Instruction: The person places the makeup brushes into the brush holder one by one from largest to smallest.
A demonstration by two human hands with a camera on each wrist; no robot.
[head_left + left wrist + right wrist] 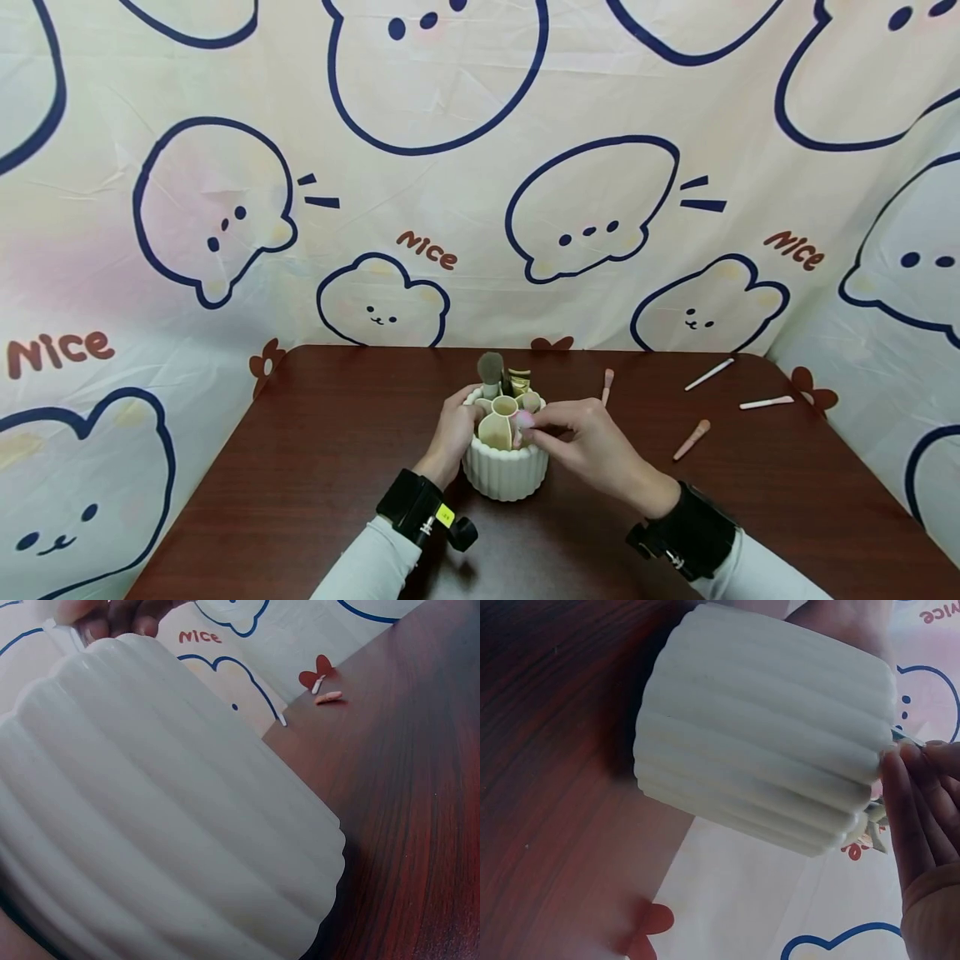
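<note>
A white ribbed makeup brush holder [506, 475] stands upright on the table, divided inside into round compartments. My left hand [452, 429] grips its left side, with part of the fingers hidden behind it. At the right of the rim my right hand [592, 437] pinches a small makeup brush with a pale pink head [525, 418]; its lower part is hidden. A large grey-green brush [491, 371] and a gold-coloured item [519, 382] stick up at the back of the holder. The holder's ribbed wall [165, 802] fills much of the left wrist view.
On the brown table [300, 483], to the right, lie two pink-handled brushes [692, 440], one farther back and partly behind my right hand. Two slim white sticks [767, 402] lie near the far right edge. A printed cloth [465, 200] hangs behind.
</note>
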